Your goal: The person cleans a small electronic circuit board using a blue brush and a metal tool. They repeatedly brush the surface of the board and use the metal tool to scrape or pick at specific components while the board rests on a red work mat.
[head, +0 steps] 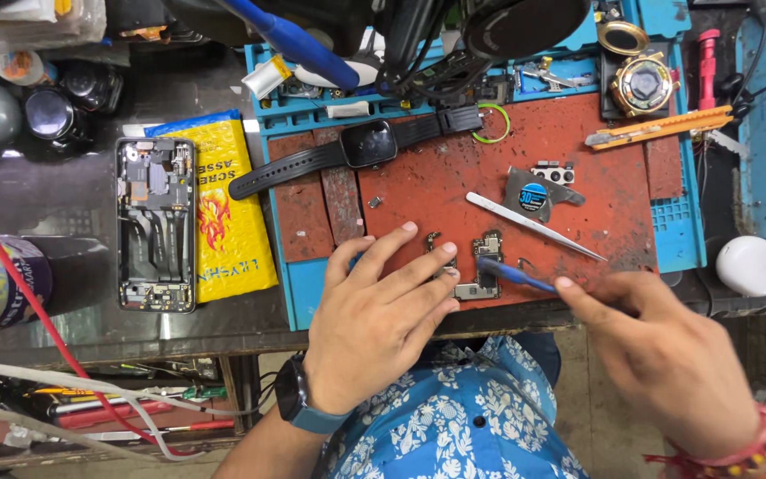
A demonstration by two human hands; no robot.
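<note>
My left hand [379, 315] rests flat on the worn red work mat [454, 177], its fingertips pressing the left side of a small phone circuit board [482, 266]. My right hand [662, 355] grips a thin blue tool [511, 273] whose tip touches the board. Just beyond the board lie steel tweezers [534, 224] and a small metal shield with a round blue sticker [535, 193].
A black smartwatch [367, 144] lies across the mat's top. An opened phone frame [156, 224] sits left on a yellow pouch [223, 208]. Farther right are an orange utility knife [662, 126], a gold watch case [643, 84] and a white rounded object [753, 264]. Cables hang at the lower left.
</note>
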